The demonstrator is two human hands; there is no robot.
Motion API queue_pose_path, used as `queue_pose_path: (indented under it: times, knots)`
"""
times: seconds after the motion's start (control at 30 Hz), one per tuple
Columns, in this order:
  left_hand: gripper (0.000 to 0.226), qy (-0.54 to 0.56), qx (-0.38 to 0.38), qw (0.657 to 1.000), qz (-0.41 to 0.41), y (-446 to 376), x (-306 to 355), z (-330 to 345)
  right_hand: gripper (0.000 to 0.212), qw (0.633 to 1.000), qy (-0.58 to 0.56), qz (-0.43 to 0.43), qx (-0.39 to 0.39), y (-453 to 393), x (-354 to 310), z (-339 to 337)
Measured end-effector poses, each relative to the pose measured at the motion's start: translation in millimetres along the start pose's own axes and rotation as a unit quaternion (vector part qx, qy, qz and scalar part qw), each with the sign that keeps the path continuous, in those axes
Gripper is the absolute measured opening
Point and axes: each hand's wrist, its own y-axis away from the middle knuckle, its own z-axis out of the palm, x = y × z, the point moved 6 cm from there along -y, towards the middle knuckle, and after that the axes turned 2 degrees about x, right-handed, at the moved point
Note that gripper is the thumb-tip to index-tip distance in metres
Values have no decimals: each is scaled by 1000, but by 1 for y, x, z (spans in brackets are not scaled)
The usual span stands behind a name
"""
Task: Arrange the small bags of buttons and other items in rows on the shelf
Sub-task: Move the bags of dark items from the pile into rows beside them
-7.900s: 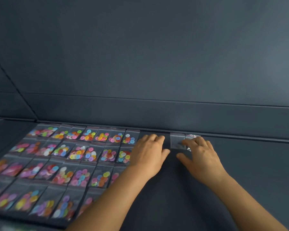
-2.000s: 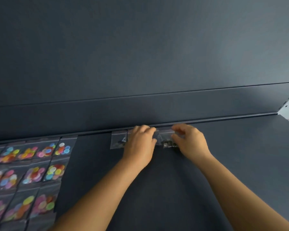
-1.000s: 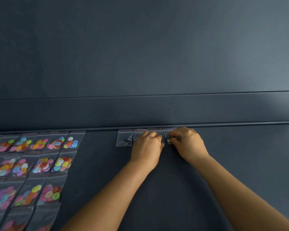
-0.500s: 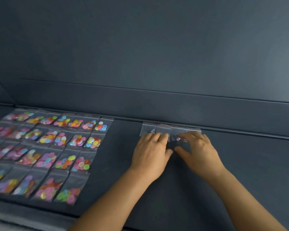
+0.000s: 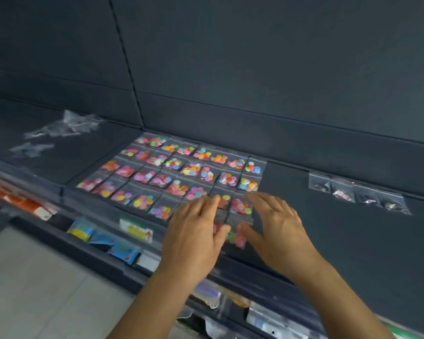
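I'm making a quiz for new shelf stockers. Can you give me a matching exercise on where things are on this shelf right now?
Things:
1. button bags
2. row of four small bags
3. loose clear bags
4. both hands (left hand, right hand)

Places:
A. far left of the shelf
B. front right corner of the button grid
C. right, by the back wall
D. middle, in a grid of rows

Pairs: 1-D, 2-C, 3-A, 4-B

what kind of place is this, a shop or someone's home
Most likely a shop, perhaps a craft or haberdashery store. A dark display shelf holds a grid of small clear bags of coloured buttons, a short row of bags with darker items lies apart on the right, and packaged goods sit on the tier below.
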Motion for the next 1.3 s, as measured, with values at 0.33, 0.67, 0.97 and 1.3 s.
queue_pose_path:
  times: [0.33,0.67,0.97,1.3]
  knots:
    - [62,-24,25,995,-96,73,-164,-75,65,995,-27,-77,-56,-19,-175,94]
    - [57,-37,56,977,-200,108,-294,-128,64,980,-43,-166,-102,-57,-309,169]
    - [59,-66,65,967,-236,75,-405,-146,62,971,-11,-212,-111,-152,-380,225]
    - [60,-45,49,972,-223,-32,-515,-144,58,972,-20,-200,-123,-288,-423,269]
